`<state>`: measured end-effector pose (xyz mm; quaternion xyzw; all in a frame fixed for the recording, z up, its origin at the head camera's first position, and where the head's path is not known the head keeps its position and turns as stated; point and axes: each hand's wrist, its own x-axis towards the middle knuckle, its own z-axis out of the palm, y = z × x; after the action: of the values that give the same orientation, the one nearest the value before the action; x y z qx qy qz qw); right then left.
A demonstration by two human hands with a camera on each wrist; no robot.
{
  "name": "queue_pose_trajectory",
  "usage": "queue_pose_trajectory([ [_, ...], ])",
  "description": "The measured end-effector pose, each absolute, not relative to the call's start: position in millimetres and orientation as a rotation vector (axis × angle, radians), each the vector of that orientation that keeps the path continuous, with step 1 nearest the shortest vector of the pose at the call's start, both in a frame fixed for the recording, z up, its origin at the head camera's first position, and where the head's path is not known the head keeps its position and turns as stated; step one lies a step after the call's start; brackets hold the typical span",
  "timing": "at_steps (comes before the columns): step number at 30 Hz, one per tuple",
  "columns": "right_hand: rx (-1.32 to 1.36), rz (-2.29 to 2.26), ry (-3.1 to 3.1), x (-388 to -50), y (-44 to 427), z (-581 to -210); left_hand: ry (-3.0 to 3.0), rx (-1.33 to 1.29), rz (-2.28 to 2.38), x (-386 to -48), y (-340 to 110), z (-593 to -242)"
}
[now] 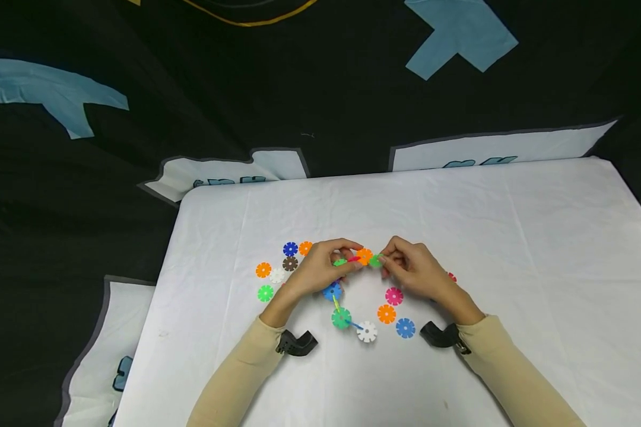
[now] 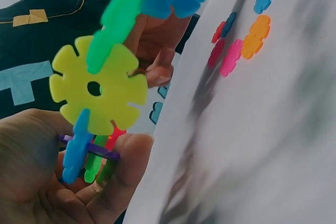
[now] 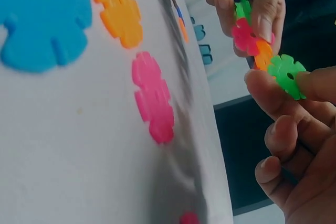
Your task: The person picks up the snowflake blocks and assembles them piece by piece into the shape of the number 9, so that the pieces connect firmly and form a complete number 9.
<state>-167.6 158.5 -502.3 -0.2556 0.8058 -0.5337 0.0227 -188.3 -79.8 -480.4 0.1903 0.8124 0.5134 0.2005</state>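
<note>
A chain of interlocked notched plastic discs hangs from the left hand [image 1: 323,267], which pinches it near a pink disc [image 3: 244,36] and an orange disc [image 1: 364,256]. Between thumb and index finger, the right hand [image 1: 416,270] holds a green disc [image 3: 286,76] that meets the orange one. Lower in the chain are a blue disc [image 1: 332,291], a teal-green disc [image 1: 341,318] and a white disc [image 1: 367,332]. A yellow disc [image 2: 100,85] shows large in the left wrist view. Part of the chain is hidden behind the left fingers.
Loose discs lie left of the left hand, among them orange [image 1: 263,270], green [image 1: 265,293] and brown [image 1: 290,264]. Near the right forearm lie pink [image 1: 394,296], orange [image 1: 387,314] and blue [image 1: 405,328] discs. All are on the white-covered table [image 1: 513,237].
</note>
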Motion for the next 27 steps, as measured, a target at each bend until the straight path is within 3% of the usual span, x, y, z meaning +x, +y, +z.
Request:
queue_pose_trajectory([
  [9, -0.741, -1.604, 2.554, -168.0, 161.7, -497.0, 2.267, 0.513, 1.437, -187.9, -80.3, -477.7],
  [27, -0.901, -1.598, 2.622, -164.3, 154.6, -498.3, 2.292, 0.522, 1.457, -184.2, -75.3, -478.9],
])
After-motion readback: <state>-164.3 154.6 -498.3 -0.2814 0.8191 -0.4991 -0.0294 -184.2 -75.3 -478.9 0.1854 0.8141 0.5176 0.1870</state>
